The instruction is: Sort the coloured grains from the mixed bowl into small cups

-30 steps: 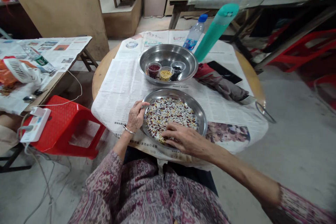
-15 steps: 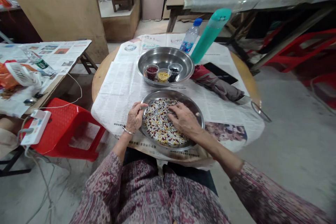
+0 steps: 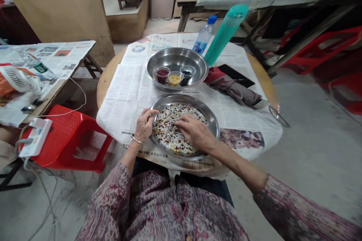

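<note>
A round steel basin near my body holds a spread of mixed white, dark red, yellow and black grains and beans. My left hand grips the basin's left rim, thumb and forefinger at the edge. Inside it, my right hand has its fingers drawn together, tips down among the grains; what they pinch is hidden. Just beyond stands a second steel basin with three clear cups: one of dark red beans, one of yellow beans and one of black beans.
Newspaper covers the round table. Behind the basins are a plastic bottle and a tall teal bottle. A folded umbrella and a dark tablet lie to the right. A red stool with a power strip stands left.
My right hand has moved slightly left across the grains, and its spread fingers have drawn together. My left hand stays on the rim. The view has shifted slightly.
</note>
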### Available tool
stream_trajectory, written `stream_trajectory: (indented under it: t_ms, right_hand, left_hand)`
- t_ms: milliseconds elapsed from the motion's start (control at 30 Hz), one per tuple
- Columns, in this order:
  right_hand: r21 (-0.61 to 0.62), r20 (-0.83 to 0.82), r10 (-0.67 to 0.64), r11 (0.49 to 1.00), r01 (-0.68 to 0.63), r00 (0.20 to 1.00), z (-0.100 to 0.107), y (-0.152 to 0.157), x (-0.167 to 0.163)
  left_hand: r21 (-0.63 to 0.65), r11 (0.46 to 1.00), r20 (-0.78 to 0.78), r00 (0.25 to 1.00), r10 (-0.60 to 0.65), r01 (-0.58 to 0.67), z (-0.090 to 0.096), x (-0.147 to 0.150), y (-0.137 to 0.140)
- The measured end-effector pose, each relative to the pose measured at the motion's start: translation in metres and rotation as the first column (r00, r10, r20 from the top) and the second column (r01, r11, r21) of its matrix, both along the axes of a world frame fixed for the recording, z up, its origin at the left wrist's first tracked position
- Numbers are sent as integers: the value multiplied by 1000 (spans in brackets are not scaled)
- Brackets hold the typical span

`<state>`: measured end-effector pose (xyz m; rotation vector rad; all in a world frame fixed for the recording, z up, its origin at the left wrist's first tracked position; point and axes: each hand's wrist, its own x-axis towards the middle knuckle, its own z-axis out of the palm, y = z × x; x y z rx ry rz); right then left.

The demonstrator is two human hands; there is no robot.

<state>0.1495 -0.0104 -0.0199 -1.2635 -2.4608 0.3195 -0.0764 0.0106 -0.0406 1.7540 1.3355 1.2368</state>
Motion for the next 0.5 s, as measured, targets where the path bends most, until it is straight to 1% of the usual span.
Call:
stream_trajectory:
  t_ms: [67, 133, 200, 233, 267, 333, 400, 500]
  right_hand:
    - [46, 55, -140, 989, 138, 989, 2, 14, 13]
    - [63, 114, -264, 964, 258, 958, 5, 21, 22]
    - [46, 165, -333, 943, 330, 928, 7, 18, 25]
    - [29, 177, -339, 940, 340, 924, 7, 14, 25]
    - [7, 174, -326, 944, 330, 929, 7, 9, 23]
    - [-47, 117, -269, 960, 276, 956, 6, -3, 17]
    - [-113, 13, -188, 976, 188, 982, 4, -16, 5]
    - [-187, -134, -53, 982, 27, 990, 5, -33, -15]
  left_hand:
    - [-3, 1000, -4, 1000, 4, -4, 0, 0, 0]
    - [-4, 1000, -6, 1000, 2, -2, 1, 0, 0]
    - [-2, 1000, -10, 1000, -1, 1, 1, 0, 0]
    - [-1, 1000, -13, 1000, -1, 1, 1, 0, 0]
    - [0, 1000, -16, 1000, 2, -2, 1, 0, 0]
    - [0, 1000, -19, 1000, 6, -6, 2, 0, 0]
    - [-3, 1000, -22, 1000, 7, -7, 2, 0, 0]
    - [-10, 1000, -18, 1000, 2, -3, 3, 0, -1]
